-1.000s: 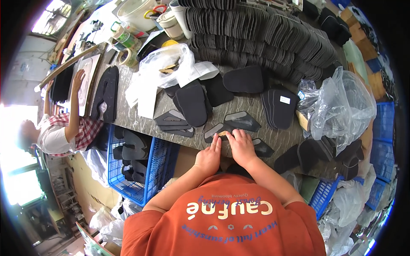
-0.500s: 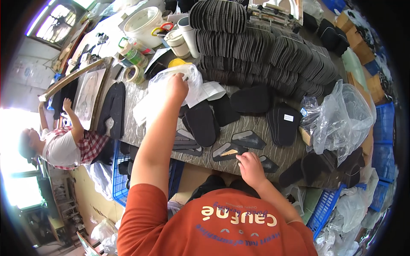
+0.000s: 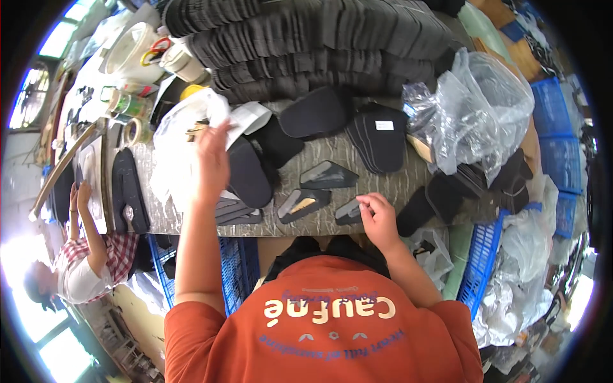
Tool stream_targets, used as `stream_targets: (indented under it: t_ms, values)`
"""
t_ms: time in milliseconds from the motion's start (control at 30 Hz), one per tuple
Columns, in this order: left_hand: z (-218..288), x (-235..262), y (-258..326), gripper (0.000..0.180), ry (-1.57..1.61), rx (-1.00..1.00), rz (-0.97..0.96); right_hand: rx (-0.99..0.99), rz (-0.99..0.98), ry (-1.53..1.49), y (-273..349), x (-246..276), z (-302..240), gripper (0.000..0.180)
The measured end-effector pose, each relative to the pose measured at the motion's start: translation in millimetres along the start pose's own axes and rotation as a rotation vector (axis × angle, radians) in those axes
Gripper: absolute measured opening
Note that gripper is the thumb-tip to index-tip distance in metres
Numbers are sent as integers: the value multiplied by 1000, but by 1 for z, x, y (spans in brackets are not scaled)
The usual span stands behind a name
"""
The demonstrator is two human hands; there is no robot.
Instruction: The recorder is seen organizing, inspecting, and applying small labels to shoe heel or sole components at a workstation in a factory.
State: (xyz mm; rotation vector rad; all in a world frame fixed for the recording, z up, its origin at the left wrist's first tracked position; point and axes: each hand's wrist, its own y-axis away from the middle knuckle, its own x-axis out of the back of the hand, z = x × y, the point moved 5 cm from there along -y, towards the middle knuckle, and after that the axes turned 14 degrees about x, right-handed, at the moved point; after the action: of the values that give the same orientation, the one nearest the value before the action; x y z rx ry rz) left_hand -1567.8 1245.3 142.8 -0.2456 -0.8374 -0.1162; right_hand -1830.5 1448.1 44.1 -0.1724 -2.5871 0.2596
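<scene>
My left hand (image 3: 212, 156) is at the mouth of a clear plastic bag (image 3: 175, 118), thumb apart from the fingers. Small tan pieces (image 3: 196, 130) lie in the bag beside the fingertips; contact is too blurred to tell. At the table's front edge, my right hand (image 3: 380, 220) pinches the end of a small dark angular piece with a grey face (image 3: 347, 212). A similar piece with a tan strip (image 3: 304, 204) on it lies to its left. Another, with a grey face only (image 3: 329, 173), sits behind them.
Long rows of stacked black pads (image 3: 319, 38) fill the back. Loose black pads (image 3: 378, 137) and a crumpled plastic bag (image 3: 479, 118) lie right. A white bucket (image 3: 132, 51) and tape rolls (image 3: 135, 131) stand left. A co-worker (image 3: 83, 262) works at far left.
The view has shifted, so the table appears further left. My right hand has left the tan-stripped piece and holds the end of the piece to its right. My left hand stays by the bag.
</scene>
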Motion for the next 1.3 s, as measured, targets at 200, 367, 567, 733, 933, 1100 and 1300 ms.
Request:
stream_targets:
  t_ms: [200, 367, 567, 733, 933, 1100, 1300]
  values:
    - [48, -108, 123, 20, 281, 60, -414, -64, 122, 98, 29, 37, 26, 15]
    - [45, -171, 163, 15, 432, 421, -506, 112, 66, 297, 48, 41, 26, 23]
    - [91, -191, 164, 18, 222, -130, -201, 159, -8, 306, 59, 34, 36, 22]
    - [85, -202, 172, 14, 56, -54, -161, 184, -31, 289, 61, 33, 40, 22]
    - [84, -201, 177, 14, -50, -12, -152, 203, -57, 305, 59, 35, 36, 20]
    - [82, -201, 180, 13, -90, 8, -138, 243, -113, 369, 57, 33, 33, 28]
    - [80, -204, 181, 13, -116, 29, -133, 269, -172, 453, 61, 27, 37, 39]
